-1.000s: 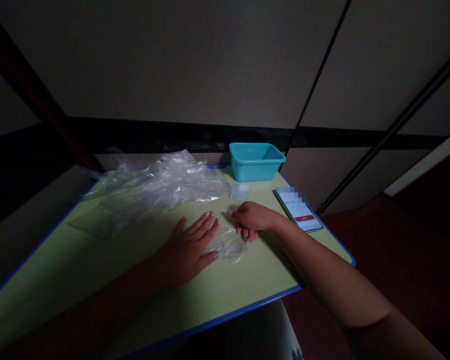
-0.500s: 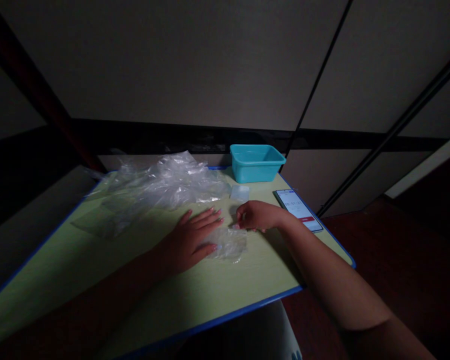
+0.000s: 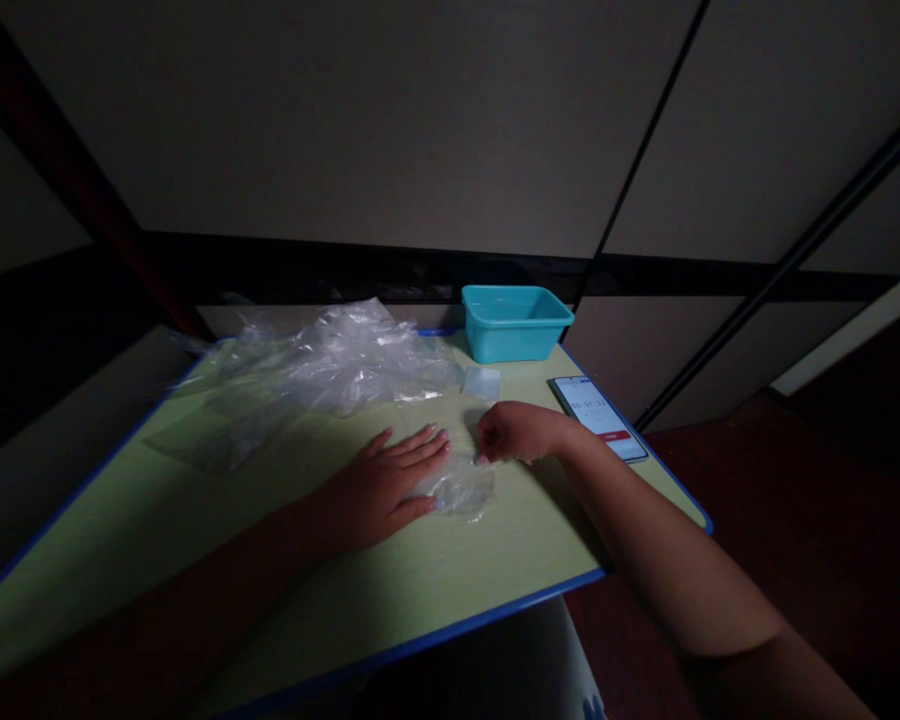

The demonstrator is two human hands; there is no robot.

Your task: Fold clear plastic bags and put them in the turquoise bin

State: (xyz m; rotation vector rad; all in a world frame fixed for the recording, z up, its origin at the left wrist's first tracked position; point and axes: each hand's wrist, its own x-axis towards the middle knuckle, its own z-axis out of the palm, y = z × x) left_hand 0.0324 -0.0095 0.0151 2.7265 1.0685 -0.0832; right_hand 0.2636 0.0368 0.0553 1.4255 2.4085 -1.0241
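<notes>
A small clear plastic bag (image 3: 465,490) lies on the pale green table (image 3: 420,590) between my hands. My left hand (image 3: 382,490) rests flat at the bag's left side, fingers spread, with the thumb and fingertips touching the plastic. At the bag's upper right edge, my right hand (image 3: 517,432) is closed in a pinch; its fingertips meet the film there. Part of what the right fingers grip is hidden by the hand. Just beyond the right hand lies a small folded pale plastic piece (image 3: 481,383).
A loose heap of clear plastic bags (image 3: 352,365) spreads over the back left of the table. A turquoise bin (image 3: 516,342) stands at the back right. A phone (image 3: 600,418) showing a timer lies beside my right forearm. A wall of panels (image 3: 375,130) rises behind.
My right fingertips have shifted slightly to the right along the bag's upper edge. My left hand has slid a little to the right, staying flat.
</notes>
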